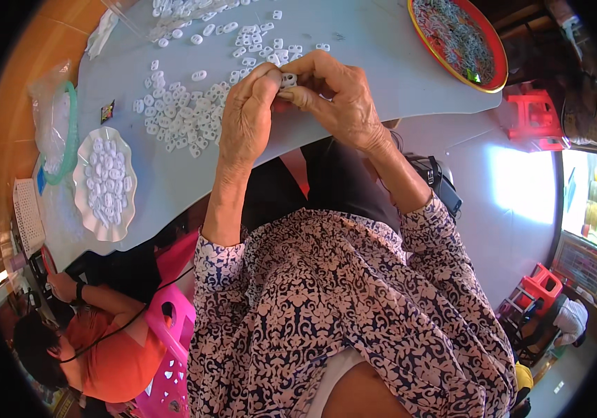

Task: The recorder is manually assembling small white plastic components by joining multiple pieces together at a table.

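Over the table's near edge, my two hands meet fingertip to fingertip. Between the thumb and index finger of my right hand (346, 104) is a small white two-hole plastic piece (288, 80), its holes facing up. My left hand (248, 115) is closed, with its thumb and fingers pinched against the left side of the same piece; its fingertips are partly hidden. Just left of my left hand spreads a loose pile of similar white pieces (183, 115). Beyond my hands lie more white pieces (253, 38) with holes.
A scalloped white dish (82, 191) of white oval parts stands at the table's left. A red round tray (500, 66) holds many thin silvery bits at the far right. Nearby are a small dark packet (107, 111), a clear bag (47, 118) and a person in orange (120, 362) at lower left.
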A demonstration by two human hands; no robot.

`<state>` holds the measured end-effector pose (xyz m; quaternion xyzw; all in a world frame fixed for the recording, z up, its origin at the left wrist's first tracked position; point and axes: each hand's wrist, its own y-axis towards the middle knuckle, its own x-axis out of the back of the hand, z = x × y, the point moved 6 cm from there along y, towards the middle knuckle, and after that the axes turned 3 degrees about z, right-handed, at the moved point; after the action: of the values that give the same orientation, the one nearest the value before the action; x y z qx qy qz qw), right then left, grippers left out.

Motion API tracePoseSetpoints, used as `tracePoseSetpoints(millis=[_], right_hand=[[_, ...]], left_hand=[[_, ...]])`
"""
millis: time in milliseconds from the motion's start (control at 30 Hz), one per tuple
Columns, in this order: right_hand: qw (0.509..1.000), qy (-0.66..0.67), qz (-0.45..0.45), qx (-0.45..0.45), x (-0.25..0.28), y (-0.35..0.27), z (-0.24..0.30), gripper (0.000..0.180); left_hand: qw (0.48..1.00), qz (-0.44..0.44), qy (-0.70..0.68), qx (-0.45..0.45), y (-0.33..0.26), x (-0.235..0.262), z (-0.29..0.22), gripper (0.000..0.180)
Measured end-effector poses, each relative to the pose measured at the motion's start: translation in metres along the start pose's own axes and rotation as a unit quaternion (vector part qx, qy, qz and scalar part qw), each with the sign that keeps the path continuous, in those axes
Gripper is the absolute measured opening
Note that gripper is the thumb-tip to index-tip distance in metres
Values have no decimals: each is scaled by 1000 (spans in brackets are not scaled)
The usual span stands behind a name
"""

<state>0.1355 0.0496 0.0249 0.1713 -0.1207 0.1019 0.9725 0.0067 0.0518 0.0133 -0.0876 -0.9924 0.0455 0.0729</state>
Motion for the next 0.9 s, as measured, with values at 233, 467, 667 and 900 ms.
tracePoseSetpoints(millis=[233, 467, 667, 900], right_hand=[[999, -13, 5, 30, 0, -1, 3, 20], [998, -41, 1, 44, 3, -4, 2, 19], [995, 89, -2, -36, 2, -7, -4, 18], [984, 160, 16, -74, 2, -6, -6, 19]], left_hand=[[999, 14, 28, -27, -2, -2, -5, 26], [997, 39, 44, -47, -3, -4, -7, 26], [999, 21, -18, -40, -7, -5, -3, 28], [992, -34, 38, -116, -10, 0, -10, 26]])
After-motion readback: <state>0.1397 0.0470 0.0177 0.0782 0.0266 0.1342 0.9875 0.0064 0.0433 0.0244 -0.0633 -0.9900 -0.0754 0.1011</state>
